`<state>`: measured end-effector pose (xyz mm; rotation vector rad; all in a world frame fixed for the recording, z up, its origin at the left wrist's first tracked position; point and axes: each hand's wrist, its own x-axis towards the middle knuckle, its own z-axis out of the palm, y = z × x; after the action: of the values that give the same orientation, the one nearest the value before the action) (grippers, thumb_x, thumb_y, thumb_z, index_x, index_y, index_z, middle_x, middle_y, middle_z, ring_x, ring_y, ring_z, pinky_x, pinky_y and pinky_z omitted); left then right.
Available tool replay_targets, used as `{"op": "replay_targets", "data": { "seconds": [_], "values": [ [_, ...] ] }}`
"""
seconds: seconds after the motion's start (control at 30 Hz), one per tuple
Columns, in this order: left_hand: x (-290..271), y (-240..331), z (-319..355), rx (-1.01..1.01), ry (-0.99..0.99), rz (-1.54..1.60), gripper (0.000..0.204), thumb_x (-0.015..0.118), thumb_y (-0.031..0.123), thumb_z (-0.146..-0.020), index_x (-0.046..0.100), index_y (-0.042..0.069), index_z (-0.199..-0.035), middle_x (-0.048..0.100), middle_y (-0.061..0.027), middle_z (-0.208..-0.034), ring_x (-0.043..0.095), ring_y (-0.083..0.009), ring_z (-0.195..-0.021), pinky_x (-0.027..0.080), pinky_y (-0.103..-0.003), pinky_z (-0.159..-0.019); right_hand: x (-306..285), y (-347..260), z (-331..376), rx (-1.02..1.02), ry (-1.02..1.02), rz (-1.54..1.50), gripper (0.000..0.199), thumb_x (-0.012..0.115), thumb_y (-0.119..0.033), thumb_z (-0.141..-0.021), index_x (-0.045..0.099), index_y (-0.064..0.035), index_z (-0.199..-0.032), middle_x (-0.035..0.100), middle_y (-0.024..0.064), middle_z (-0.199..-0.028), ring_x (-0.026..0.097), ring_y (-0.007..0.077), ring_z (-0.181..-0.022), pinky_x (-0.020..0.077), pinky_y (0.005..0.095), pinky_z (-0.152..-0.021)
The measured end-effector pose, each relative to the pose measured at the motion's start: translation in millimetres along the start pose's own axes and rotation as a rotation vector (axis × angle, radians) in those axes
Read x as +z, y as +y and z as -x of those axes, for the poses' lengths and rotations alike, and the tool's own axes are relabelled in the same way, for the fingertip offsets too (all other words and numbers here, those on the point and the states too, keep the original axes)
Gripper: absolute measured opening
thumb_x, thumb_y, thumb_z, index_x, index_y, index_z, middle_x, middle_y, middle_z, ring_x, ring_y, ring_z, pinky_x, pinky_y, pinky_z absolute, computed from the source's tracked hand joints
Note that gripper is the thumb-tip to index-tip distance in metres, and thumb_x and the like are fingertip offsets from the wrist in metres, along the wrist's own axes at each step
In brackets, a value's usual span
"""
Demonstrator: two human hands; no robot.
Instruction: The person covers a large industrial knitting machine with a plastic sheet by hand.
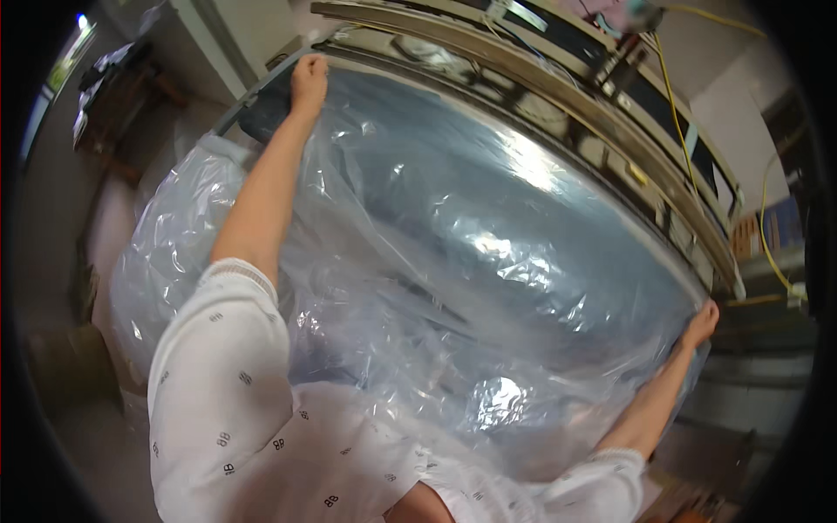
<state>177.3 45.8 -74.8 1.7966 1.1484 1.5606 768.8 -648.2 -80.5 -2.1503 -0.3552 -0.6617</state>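
Head view | left hand (309, 85) and right hand (701, 322): fingers were folded together, clamped on far edge of wide transparent plastic film (462, 209) | arms (261, 205) were stretched apart | film was spread between hands

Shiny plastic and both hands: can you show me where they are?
Shiny plastic (471, 261), head view: its glinting middle.
Left hand (309, 84), head view: the back of the hand.
Right hand (701, 324), head view: middle of the hand.
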Motion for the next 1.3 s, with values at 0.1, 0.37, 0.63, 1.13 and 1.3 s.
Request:
{"op": "replay_targets", "data": {
  "seconds": [0.1, 0.37, 0.63, 1.13, 1.3],
  "values": [
    [-8, -3, -10, 0.011, 0.004, 0.002, 0.018, 0.056, 0.019, -0.079, 0.062, 0.003, -0.085, 0.063, -0.006, -0.075, 0.058, -0.0126, -0.07, 0.045, -0.025, -0.065, 13, -27, 9, -0.072, -0.08, -0.077, 0.029, 0.055, -0.027, -0.086, 0.058, -0.0001, -0.096, 0.061, 0.0076, -0.089, 0.054, 0.017, -0.081, 0.0424, 0.0283, -0.076],
    [26, 5, -24, -0.081, -0.076, -0.081, 0.02, 0.062, 0.021, -0.076, 0.064, 0.005, -0.086, 0.061, -0.0036, -0.076, 0.057, -0.0137, -0.07, 0.044, -0.025, -0.066, 24, -26, -12, -0.082, -0.104, 0.063, 0.028, 0.054, -0.027, -0.086, 0.058, 0.0003, -0.093, 0.06, 0.0061, -0.084, 0.052, 0.0151, -0.077, 0.0421, 0.0281, -0.073],
    [33, -2, -27, 0.098, 0.171, -0.292, 0.03, 0.066, 0.019, -0.067, 0.058, 0.001, -0.089, 0.057, -0.011, -0.079, 0.056, -0.0245, -0.071, 0.046, -0.034, -0.07, 27, -20, -22, -0.107, -0.001, 0.308, 0.038, 0.062, -0.029, -0.079, 0.051, 0.0051, -0.09, 0.051, 0.0149, -0.094, 0.045, 0.025, -0.088, 0.0375, 0.0335, -0.082],
    [-22, -36, -56, -0.18, 0.221, -0.194, 0.034, 0.044, 0.032, -0.081, 0.065, 0.005, -0.084, 0.064, -0.0156, -0.086, 0.055, -0.0361, -0.089, 0.042, -0.041, -0.08, 24, -52, -27, 0.157, -0.082, -0.451, 0.043, 0.039, -0.027, -0.088, 0.058, 0.0091, -0.103, 0.062, 0.0189, -0.098, 0.058, 0.0256, -0.088, 0.0434, 0.0364, -0.083],
    [-17, -36, -40, -0.195, -0.519, -0.084, 0.054, 0.053, 0.042, -0.083, 0.054, -0.001, -0.115, 0.057, -0.0133, -0.113, 0.05, -0.0235, -0.108, 0.032, -0.04, -0.097, -4, -53, -28, 0.52, -0.31, -0.853, 0.056, 0.041, -0.05, -0.088, 0.047, -0.0056, -0.121, 0.051, 0.0063, -0.122, 0.045, 0.02, -0.112, 0.0283, 0.0308, -0.096]
  ]
}}
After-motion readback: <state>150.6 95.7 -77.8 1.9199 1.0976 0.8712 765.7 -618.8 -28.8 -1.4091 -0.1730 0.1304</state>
